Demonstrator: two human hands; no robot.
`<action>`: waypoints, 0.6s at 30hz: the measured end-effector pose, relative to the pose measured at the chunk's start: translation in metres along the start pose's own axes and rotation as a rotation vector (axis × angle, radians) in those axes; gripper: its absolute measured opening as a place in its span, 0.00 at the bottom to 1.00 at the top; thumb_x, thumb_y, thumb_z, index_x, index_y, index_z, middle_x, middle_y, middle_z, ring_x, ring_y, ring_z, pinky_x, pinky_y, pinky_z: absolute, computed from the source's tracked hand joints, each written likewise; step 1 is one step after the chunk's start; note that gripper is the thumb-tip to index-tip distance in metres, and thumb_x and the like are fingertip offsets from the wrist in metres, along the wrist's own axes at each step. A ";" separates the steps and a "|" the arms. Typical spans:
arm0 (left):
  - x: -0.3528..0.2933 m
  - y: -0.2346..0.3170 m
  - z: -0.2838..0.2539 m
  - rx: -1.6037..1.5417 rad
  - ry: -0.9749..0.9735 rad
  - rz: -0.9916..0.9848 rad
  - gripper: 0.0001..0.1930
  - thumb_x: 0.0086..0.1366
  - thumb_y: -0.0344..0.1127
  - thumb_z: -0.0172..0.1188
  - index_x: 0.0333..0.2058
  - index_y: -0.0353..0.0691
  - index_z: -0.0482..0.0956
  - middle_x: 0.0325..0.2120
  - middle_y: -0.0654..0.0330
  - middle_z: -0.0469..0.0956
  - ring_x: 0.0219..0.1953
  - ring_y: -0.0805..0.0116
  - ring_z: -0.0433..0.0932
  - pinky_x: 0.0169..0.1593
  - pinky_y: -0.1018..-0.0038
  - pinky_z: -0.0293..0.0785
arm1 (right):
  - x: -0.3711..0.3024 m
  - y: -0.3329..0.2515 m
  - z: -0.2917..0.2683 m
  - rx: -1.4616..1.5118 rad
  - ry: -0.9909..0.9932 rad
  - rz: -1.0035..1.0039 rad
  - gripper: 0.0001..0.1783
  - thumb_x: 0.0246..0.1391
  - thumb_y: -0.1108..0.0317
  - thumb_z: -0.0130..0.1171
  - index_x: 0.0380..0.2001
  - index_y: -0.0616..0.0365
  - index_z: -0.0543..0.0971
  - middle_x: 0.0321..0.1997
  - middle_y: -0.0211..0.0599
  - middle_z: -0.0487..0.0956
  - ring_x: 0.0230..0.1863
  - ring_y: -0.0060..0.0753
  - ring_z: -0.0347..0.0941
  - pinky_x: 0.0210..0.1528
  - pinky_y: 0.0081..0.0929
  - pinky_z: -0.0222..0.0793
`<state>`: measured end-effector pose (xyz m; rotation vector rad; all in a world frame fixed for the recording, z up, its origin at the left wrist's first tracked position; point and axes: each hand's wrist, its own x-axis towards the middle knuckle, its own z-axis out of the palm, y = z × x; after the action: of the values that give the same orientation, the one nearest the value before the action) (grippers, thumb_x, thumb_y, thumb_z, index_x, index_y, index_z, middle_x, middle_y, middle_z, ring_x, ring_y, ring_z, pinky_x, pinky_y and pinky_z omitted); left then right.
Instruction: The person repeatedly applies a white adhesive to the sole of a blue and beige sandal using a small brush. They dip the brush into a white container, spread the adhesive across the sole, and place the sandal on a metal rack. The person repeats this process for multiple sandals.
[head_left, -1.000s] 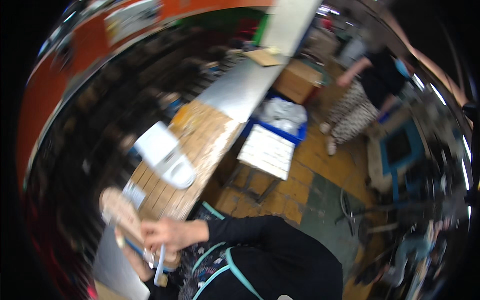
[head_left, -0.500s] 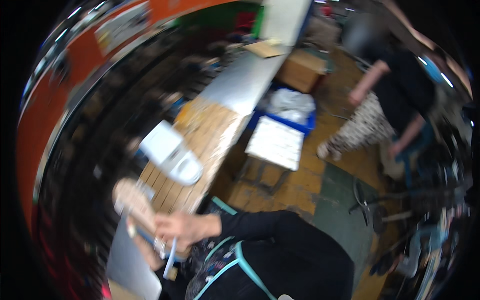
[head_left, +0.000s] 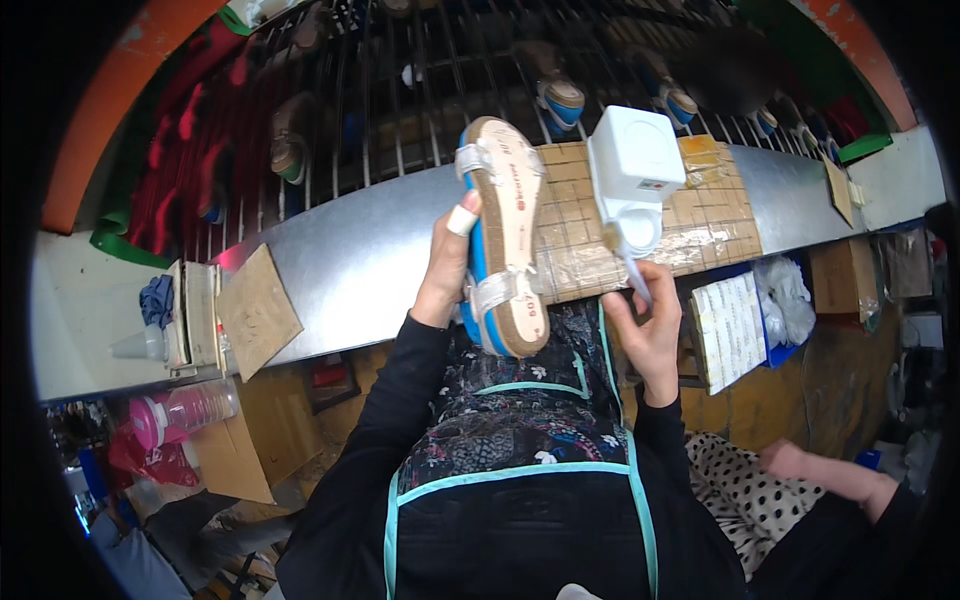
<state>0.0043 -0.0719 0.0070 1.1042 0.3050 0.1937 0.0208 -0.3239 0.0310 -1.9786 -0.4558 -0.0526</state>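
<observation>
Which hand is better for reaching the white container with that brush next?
Probably the right hand: it holds the brush close by the white container. The left hand is farther away and gripping the sandal.

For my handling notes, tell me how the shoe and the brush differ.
The shoe is much larger than the brush. The shoe has a beige sole and blue side; the brush has a pale handle and brown tip. The shoe shows its sole; the brush slants, its tip by the white container. Both are held, the shoe in the left hand, the brush in the right hand.
</observation>
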 end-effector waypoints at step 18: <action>-0.017 0.011 0.005 -0.167 0.011 0.028 0.43 0.63 0.70 0.47 0.58 0.32 0.66 0.48 0.48 0.77 0.45 0.66 0.80 0.48 0.73 0.80 | 0.037 0.077 -0.046 -0.888 0.237 -0.240 0.03 0.54 0.63 0.63 0.29 0.46 0.83 0.26 0.29 0.75 0.30 0.36 0.71 0.39 0.35 0.51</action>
<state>-0.0100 -0.0765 0.0211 0.9428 0.2785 0.2455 0.0884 -0.3820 -0.0063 -2.7165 -0.5669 -0.7429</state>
